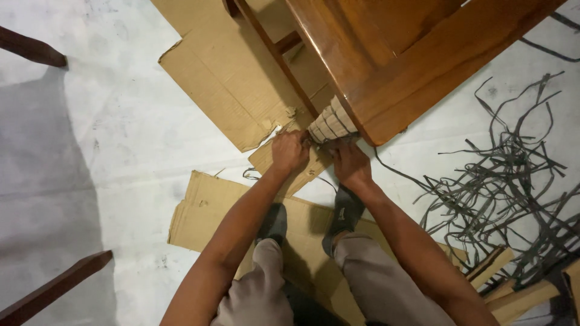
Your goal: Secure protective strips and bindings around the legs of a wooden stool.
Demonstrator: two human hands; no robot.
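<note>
While we crouch, our left hand (290,151) and right hand (349,163) both grip the cardboard wrap (330,125) just above them, on the table corner (377,130).

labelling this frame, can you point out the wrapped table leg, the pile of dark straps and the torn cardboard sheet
wrapped table leg (331,126): head view, on the cardboard wrapping bound with dark straps.
pile of dark straps (513,175): head view, on the tangle's middle, on the floor.
torn cardboard sheet (223,78): head view, on its flat middle.

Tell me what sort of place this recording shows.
Probably a furniture workshop or packing area. Both hands, left hand and right hand, grip a cardboard-wrapped leg of polished wooden furniture; flattened cardboard and loose dark strapping cover the pale floor.
</note>
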